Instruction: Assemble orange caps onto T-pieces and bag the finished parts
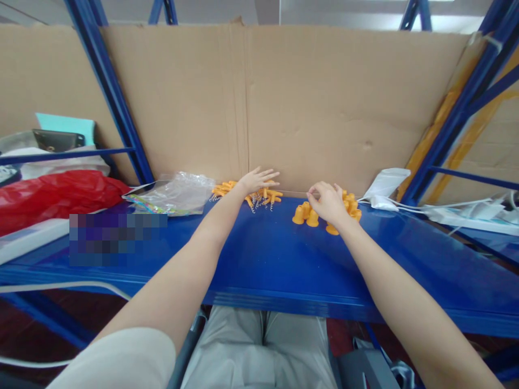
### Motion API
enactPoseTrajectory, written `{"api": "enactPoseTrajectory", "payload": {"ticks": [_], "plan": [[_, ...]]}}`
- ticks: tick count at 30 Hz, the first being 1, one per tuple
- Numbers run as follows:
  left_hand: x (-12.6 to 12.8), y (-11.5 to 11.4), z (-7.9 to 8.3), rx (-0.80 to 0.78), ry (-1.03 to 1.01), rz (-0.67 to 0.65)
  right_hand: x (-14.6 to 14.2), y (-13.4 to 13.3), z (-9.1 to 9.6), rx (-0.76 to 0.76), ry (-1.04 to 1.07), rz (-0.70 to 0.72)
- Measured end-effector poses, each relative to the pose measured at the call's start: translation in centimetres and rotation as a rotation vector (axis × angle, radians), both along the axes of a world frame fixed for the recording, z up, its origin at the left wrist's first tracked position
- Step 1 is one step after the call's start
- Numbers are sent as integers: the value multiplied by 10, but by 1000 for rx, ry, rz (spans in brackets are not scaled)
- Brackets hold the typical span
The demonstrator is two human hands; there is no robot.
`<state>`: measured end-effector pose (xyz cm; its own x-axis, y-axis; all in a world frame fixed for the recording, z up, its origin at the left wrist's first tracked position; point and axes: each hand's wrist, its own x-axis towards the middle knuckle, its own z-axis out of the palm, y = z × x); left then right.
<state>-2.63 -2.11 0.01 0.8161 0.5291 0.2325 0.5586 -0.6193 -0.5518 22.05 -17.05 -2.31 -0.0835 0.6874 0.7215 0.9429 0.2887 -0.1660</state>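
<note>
My left hand [259, 180] is stretched out flat with its fingers spread, above a pile of orange corkscrews [273, 198] with thin metal spirals. Part of that pile is hidden under the hand and wrist. More orange handles [223, 187] lie left of the wrist. Over a group of orange bell-shaped cups [298, 215] is my right hand [326, 201], its fingers bent and the thumb close to the index finger. Whatever may be between those fingertips cannot be made out. Several cups [352, 205] show behind and right of this hand.
Clear plastic bags [178, 194] lie on the blue shelf [275, 259] at left, near a red bag [60, 194]. A cardboard wall [324, 108] closes off the back. Blue metal posts [109, 92] stand at both sides. White cables and a white packet [385, 186] lie at right.
</note>
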Motion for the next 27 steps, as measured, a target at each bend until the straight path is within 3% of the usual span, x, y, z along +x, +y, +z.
{"api": "enactPoseTrajectory", "payload": {"ticks": [5, 10, 15, 19, 23, 27], "plan": [[11, 15, -11, 21, -105, 104, 13, 4, 3, 117, 67, -69], [26, 22, -2, 6, -218, 168, 25, 6, 7, 149, 125, -140], [43, 8, 12, 36, -170, 163, 31, 7, 8, 157, 143, -152], [58, -11, 14, -155, -21, 175, 28, 6, 7, 72, 101, -104], [62, -19, 2, -324, 8, 121, 21, 3, 5, -35, 32, -41], [59, -16, -23, -340, 4, 60, 16, 2, 2, -94, -23, -1]]}}
